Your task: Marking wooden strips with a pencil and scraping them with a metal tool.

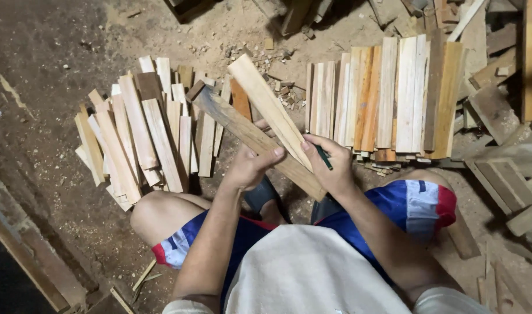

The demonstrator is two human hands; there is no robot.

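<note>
Two wood strips are held above the lap: the left hand (251,168) has its grip closed around the darker strip (248,132), thumb on top, while the right hand (330,166) clasps the pale strip (269,107) together with a dark green pencil (324,157). The strips cross just above both grips. Beyond the left grip lies a fanned pile of strips (141,136); beyond the right, a neat row of strips (382,96) on the floor (39,87).

The lower ends of the two wooden slats (260,131) are covered by the left hand (250,168) and right hand (330,166). A dark green pen-like object (324,157) is mostly hidden in the right hand. At 3 o'clock, scrap boards (525,70) are cut off by the edge.
</note>
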